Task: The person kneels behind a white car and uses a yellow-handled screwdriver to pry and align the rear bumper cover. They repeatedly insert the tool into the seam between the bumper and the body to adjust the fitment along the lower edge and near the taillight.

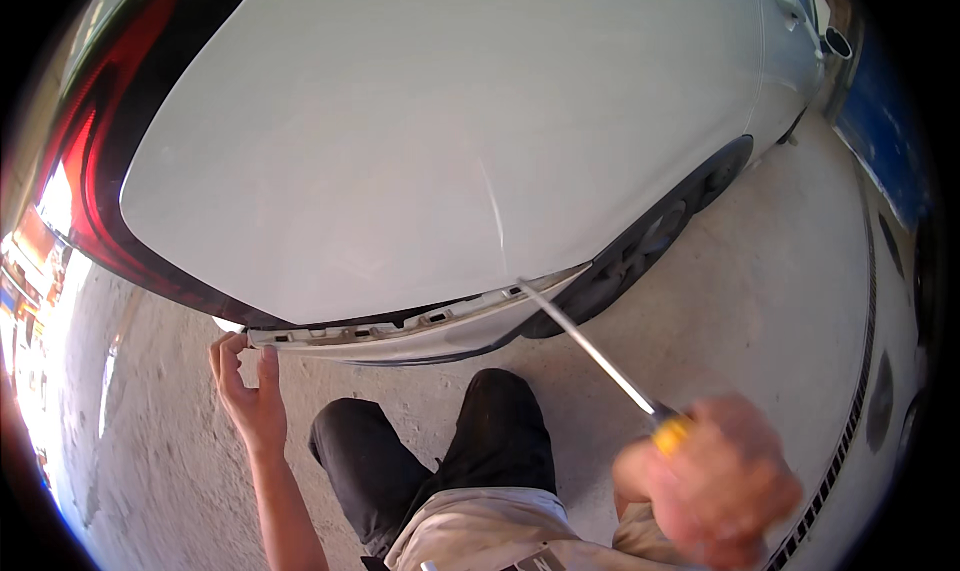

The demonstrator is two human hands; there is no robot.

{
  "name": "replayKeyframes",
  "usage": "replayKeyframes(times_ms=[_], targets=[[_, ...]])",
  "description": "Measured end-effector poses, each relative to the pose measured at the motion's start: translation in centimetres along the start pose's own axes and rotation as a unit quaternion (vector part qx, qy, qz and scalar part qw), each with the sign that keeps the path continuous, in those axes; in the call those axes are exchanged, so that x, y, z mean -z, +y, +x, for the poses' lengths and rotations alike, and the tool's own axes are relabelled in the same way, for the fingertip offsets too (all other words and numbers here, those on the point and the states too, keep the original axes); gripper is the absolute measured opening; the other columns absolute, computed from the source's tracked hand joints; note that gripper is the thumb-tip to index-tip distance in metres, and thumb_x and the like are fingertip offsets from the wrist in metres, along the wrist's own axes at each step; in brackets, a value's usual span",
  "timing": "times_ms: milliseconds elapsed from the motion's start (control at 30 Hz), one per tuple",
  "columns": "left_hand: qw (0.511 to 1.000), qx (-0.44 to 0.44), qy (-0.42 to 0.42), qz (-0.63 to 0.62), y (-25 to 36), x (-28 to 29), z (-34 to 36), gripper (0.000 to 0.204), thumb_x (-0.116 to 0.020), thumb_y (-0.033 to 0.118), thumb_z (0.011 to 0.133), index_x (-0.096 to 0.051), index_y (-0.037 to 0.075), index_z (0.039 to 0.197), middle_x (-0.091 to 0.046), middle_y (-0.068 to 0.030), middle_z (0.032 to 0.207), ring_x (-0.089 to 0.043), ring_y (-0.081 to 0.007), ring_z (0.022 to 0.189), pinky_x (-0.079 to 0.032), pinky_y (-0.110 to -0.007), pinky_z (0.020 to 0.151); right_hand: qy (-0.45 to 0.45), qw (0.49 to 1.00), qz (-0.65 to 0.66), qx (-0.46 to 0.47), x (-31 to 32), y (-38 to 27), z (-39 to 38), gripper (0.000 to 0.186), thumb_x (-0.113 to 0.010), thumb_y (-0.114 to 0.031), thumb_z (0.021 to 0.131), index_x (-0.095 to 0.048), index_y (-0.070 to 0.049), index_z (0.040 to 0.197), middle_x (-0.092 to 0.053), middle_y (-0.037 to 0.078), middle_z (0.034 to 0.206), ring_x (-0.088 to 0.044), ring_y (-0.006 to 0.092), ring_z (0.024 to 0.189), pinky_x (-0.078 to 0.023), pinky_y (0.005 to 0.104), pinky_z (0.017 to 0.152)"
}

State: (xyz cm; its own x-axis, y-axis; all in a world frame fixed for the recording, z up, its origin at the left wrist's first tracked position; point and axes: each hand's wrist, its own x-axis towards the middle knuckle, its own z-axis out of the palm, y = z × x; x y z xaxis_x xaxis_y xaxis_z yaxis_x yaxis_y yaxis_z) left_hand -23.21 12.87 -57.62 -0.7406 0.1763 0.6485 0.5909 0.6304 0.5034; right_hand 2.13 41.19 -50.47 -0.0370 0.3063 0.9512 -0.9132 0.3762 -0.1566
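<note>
A white car's rear bumper [420,345] stands slightly apart from the body panel [400,151], showing a strip of slots and clips along its top edge. My left hand [250,401] grips the bumper's left end, its fingers curled at the edge and the thumb in front. In my closed right hand [715,481], blurred by motion, is a screwdriver [590,347] with a long metal shaft and a yellow and dark handle. Its tip meets the right part of the bumper's top edge, by the wheel arch. Most of the handle is hidden in my fist.
The red tail light [95,161] curves along the car's left side. A dark rear wheel [640,251] sits to the right. My bent knees [505,421] are just below the bumper. A drain grate [845,441] crosses the concrete floor [760,281] at right, near a blue object [885,121].
</note>
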Motion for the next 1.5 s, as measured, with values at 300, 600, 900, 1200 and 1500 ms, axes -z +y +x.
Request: replayKeyframes(times_ms=[300,600,900,1200,1500], targets=[[0.999,-0.013,0.009,-0.030,-0.6,-0.1,0.3,0.027,-0.068,0.027,0.093,-0.059,0.002,0.096,-0.056,-0.0043,0.101,-0.050,-0.0180,0.094,-0.039,-0.032,0.083,0.123,0.949,-0.130,-0.258,1.5,-2.1,-3.8,0.015,-0.065,-0.010,0.081,-0.055,-0.006,0.070,-0.059,0.005,0.065,-0.048,0.0146,0.049,-0.044,0.0296,0.052],[0.987,0.092,0.006,-0.134,0.6,-0.7,1.5,0.025,-0.070,0.019,0.094,-0.063,-0.002,0.083,-0.059,-0.0040,0.089,-0.054,-0.0159,0.088,-0.043,-0.031,0.082,-0.032,0.862,-0.228,-0.451,-1.2,8.0,-12.2,0.017,-0.074,-0.013,0.089,-0.065,-0.002,0.080,-0.062,0.002,0.065,-0.054,0.0054,0.059,-0.042,0.0238,0.053],[0.986,0.090,0.023,-0.136,0.1,-1.3,1.1,0.022,-0.071,0.017,0.093,-0.063,-0.001,0.082,-0.057,-0.0038,0.088,-0.052,-0.0157,0.087,-0.040,-0.031,0.080,0.087,0.977,0.152,-0.125,-0.3,0.4,1.3,0.034,-0.038,-0.036,0.109,-0.042,-0.011,0.085,-0.051,0.005,0.071,-0.048,0.0152,0.053,-0.049,0.0309,0.061],[0.987,0.071,0.033,-0.142,-0.2,-1.7,0.9,0.026,-0.071,0.019,0.094,-0.060,-0.001,0.080,-0.056,-0.0042,0.087,-0.052,-0.0179,0.088,-0.042,-0.032,0.085,0.039,0.974,0.115,-0.191,-3.1,5.0,1.3,0.036,-0.042,-0.041,0.107,-0.042,-0.011,0.087,-0.050,0.003,0.069,-0.049,0.0146,0.052,-0.048,0.0323,0.056],[0.988,0.081,0.035,-0.123,0.4,-1.5,0.7,0.025,-0.069,0.019,0.094,-0.060,-0.001,0.082,-0.057,-0.0055,0.090,-0.053,-0.0202,0.092,-0.043,-0.034,0.088,0.033,0.980,0.085,-0.176,-4.8,3.2,0.3,0.036,-0.062,-0.038,0.100,-0.045,-0.010,0.084,-0.053,0.004,0.068,-0.049,0.0148,0.049,-0.046,0.0314,0.051]])
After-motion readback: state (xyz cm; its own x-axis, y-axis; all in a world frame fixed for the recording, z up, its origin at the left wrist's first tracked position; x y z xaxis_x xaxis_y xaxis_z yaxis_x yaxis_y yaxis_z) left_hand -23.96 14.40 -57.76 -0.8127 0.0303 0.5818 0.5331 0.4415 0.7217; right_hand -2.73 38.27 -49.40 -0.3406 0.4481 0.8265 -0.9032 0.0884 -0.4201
